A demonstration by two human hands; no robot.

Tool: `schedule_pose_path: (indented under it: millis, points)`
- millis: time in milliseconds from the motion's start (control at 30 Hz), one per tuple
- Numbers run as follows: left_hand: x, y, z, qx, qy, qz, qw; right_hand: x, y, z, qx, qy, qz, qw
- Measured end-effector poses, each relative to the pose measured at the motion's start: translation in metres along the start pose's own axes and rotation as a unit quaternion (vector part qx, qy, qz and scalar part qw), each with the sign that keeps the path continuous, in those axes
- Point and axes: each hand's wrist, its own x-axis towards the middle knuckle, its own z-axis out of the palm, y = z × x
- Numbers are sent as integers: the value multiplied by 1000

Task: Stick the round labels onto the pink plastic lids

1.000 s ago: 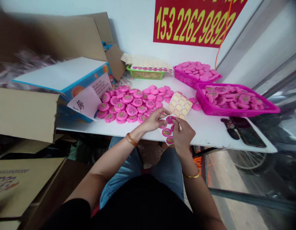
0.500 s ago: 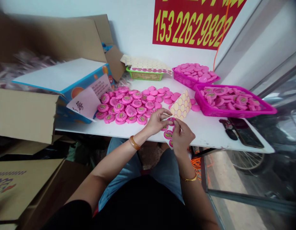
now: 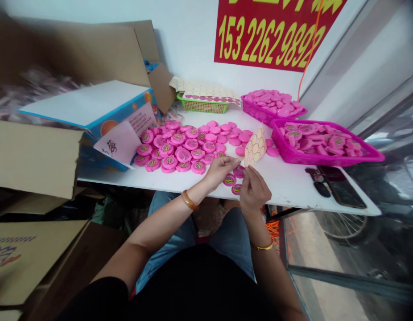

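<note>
A sheet of round pink stickers (image 3: pixel 229 179) is held between my two hands over the table's front edge. Its upper part curls over, showing a cream backing (image 3: pixel 255 149) with round outlines. My left hand (image 3: pixel 221 171) is closed, thumb and forefinger pinched at the sheet's upper left by one sticker; whether a sticker is lifting there I cannot make out. Closed too, my right hand (image 3: pixel 255 189) pinches the sheet from the right and covers part of it. Left of and behind the hands lies a heap of round pink plastic cases (image 3: pixel 183 154), many with stickers on top.
Two magenta baskets (image 3: pixel 327 161) of pink cases stand at the right. A green basket (image 3: pixel 206 106) with more sticker sheets sits by the wall. A phone (image 3: pixel 347 191) and keys (image 3: pixel 322 188) lie front right. Cardboard boxes (image 3: pixel 32 160) crowd the left side.
The sheet has tilted and its backing has curled more. My left fingers have closed together and shifted slightly down. My right hand has hardly moved.
</note>
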Motion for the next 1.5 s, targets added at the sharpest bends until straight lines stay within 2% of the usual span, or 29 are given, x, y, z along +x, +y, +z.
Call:
schedule_pose_path:
  millis: [167,300,400,467,633,767,900,1000,1100,1167,1233,1300,1333,1400,1500]
  points:
    - [13,7,-2,122,6,-4,992,-6,1,0,5,-10,-39,999]
    - [16,8,-3,171,31,-7,985,-7,3,0,1,-24,-46,999]
    - [15,12,-2,187,-8,-3,982,-6,5,-1,21,-32,-39,999]
    - [14,14,-2,194,-24,-4,981,-5,6,-1,30,-36,-28,999]
    - [14,7,-1,171,35,14,985,-5,2,0,64,-67,17,996]
    - [16,1,-4,190,32,30,981,-2,-3,-1,94,-90,75,989]
    - [24,-7,-15,218,-4,5,976,3,-9,-10,105,-93,102,985]
    - [34,-15,-26,307,-52,-6,950,7,-11,-13,135,-71,147,977]
    - [45,-15,-33,446,-85,23,891,8,-4,-4,219,-36,256,941]
    - [53,-11,-34,532,-57,52,843,8,4,8,295,-37,354,887]
    - [65,-4,-35,619,-8,72,782,9,12,20,367,-33,438,820]
    - [80,3,-37,691,18,64,720,11,18,28,412,-24,489,768]
    - [88,5,-39,715,15,50,697,13,20,30,425,-20,507,750]
    - [102,6,-43,733,-8,19,680,16,22,31,443,-18,531,722]
    - [116,3,-48,729,-31,1,683,21,23,27,459,-37,547,699]
